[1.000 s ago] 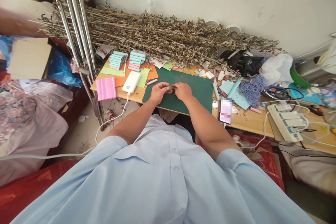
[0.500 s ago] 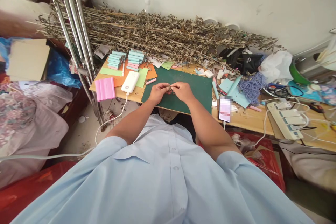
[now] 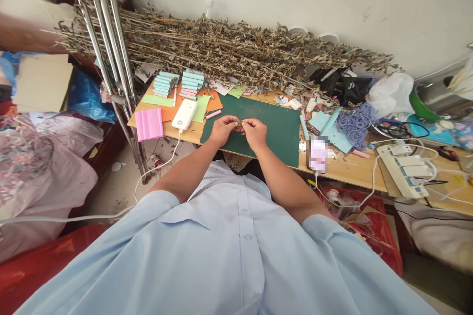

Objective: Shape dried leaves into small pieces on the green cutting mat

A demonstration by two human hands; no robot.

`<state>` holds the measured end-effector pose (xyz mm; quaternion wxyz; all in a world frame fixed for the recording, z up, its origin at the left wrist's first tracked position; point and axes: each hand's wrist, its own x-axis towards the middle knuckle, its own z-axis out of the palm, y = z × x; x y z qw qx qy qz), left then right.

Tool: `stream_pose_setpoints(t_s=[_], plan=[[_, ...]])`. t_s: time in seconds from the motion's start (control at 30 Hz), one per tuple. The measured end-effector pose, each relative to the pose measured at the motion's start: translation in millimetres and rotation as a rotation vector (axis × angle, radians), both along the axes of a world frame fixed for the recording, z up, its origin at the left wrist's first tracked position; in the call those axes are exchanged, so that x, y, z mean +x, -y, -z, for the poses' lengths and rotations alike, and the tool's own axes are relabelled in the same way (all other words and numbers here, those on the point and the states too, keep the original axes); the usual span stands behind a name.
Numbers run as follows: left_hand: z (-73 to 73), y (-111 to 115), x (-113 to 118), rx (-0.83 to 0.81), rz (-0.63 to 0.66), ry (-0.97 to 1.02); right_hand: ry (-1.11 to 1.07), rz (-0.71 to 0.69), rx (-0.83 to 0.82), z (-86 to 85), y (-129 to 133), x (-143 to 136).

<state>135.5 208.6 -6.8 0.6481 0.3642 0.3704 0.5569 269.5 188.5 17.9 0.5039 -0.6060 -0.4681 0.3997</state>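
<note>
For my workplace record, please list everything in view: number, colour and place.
Table: one, light wood, centre
Mat: one, dark green, on table
Dried plant bits: uncounted, brownish, above mat
Dried stalks: many, brown, table's back
Stacked rolls: many, blue, pink, table's left
Power bank: one, white, left of mat
Pink sheet: one, pink, table's left
Phone: one, blurred pinkish, right of mat
Yarn: one heap, purple, table's right
Power strip: one, white, far right
Plastic: several pieces, white, red, blue, both sides
Metal frame: one, silver, left
Scraps: uncounted, mixed, around mat
Shirt: one, light blue, foreground
Left hand: one, bare, pinching plant bits
Right hand: one, bare, pinching plant bits
</note>
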Motion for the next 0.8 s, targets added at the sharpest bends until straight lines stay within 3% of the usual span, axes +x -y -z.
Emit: stream_pose_setpoints(t_s=[0.17, 0.33, 0.67, 0.8], plan=[[-5.8, 1, -1, -0.019, -0.003, 0.026, -0.250, 0.050, -0.073, -2.8, -7, 1], [-8.3, 4, 0, 0.009, -0.012, 0.004, -0.323, 0.018, -0.091, -8.8, -9, 4], [-9.7, 6, 1, 0.083, -0.001, -0.110, 0.010, -0.004, 0.052, -6.7, -5, 4], [-12.6, 9, 3, 0.119, -0.002, -0.249, 0.112, -0.007, 0.095, -9.3, -3, 4]])
